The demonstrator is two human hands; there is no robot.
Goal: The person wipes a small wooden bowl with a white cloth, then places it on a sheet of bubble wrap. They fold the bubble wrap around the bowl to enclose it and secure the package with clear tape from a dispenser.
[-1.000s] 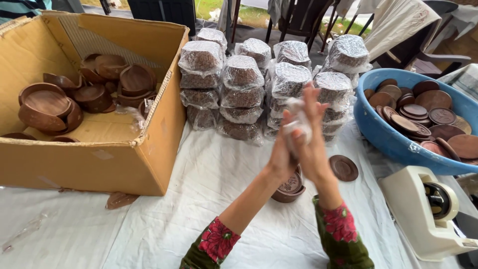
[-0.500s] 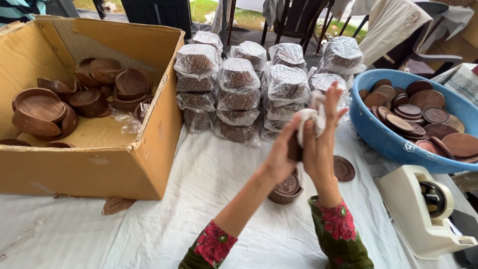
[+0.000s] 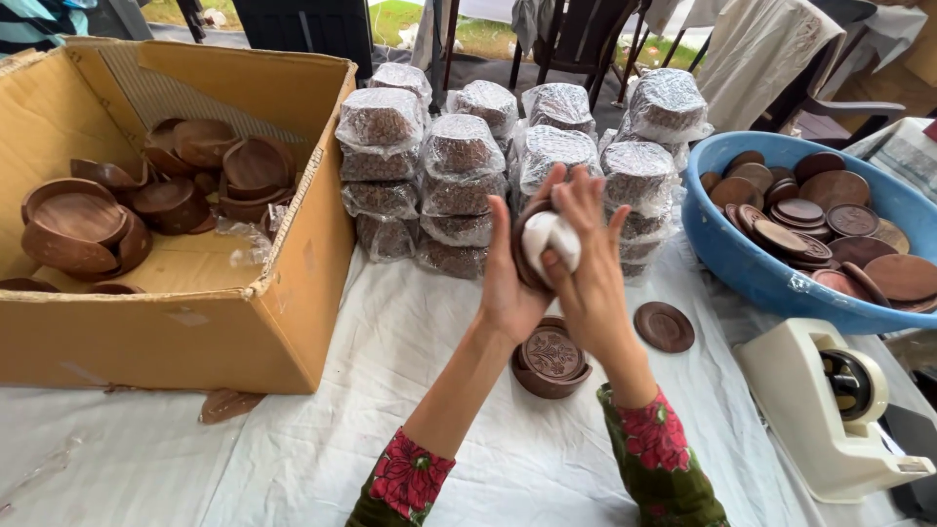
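Currently clamped between both palms at frame centre: a small dark wooden bowl with a white cloth wad pressed into it. Left hand cups the bowl from behind, fingers curled; right hand presses the cloth, fingers slightly spread. Risk, as judged: grip held high above the carved lidded bowl on the white tablecloth; slipping likely knocks the wrapped stacks just behind.

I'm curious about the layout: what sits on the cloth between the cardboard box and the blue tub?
In the head view, between the cardboard box and blue tub stand plastic-wrapped stacks, a carved wooden bowl and a loose lid.
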